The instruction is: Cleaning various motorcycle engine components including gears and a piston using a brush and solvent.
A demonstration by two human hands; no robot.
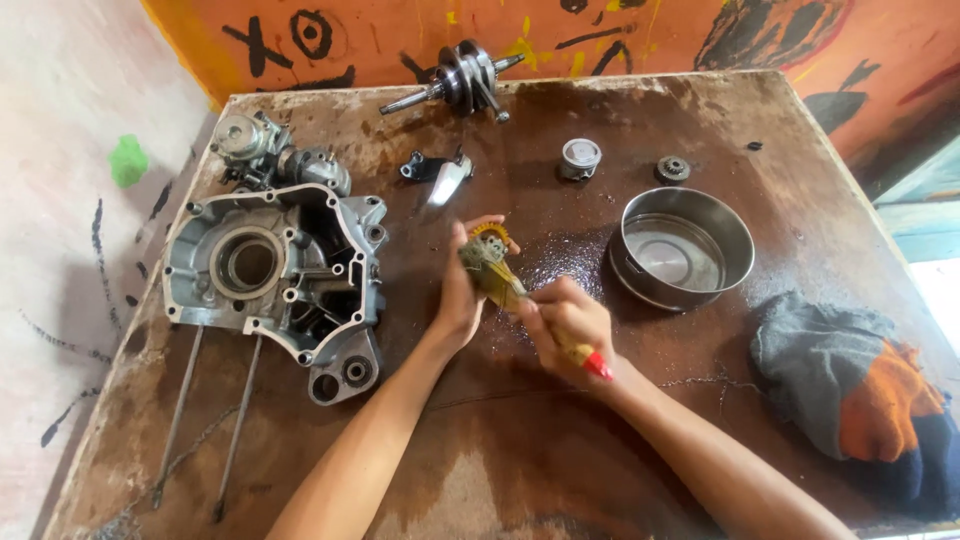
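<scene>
While oil darkens the boards, a person scrubs a small engine part over a crowded repair bench; the scene runs largest to smallest.

Workbench (560, 470): stained brown wood, wet and glistening between the hands and the bowl.
Crankcase half (275, 285): grey casting at the left, two long studs pointing toward the near edge.
Rag pile (850, 385): grey, orange and dark cloth at the right edge.
Steel bowl (682, 250): round, upright, just right of the hands, a little liquid in it.
Crankshaft (462, 78): lying at the far edge, well apart from the work.
Left hand (462, 290): fingers wrapped about a small gear (490, 240), held above the middle of the bench.
Right hand (568, 320): clenched on a paintbrush (520, 298), red handle tip by the wrist, bristles laid against the gear.
Piston (580, 157) and sprocket (672, 168): standing apart at the back.
Technique, as judged: short strokes along the teeth, turning the gear a little in the left hand, brush dipped in the bowl, drips kept off the rags.
</scene>
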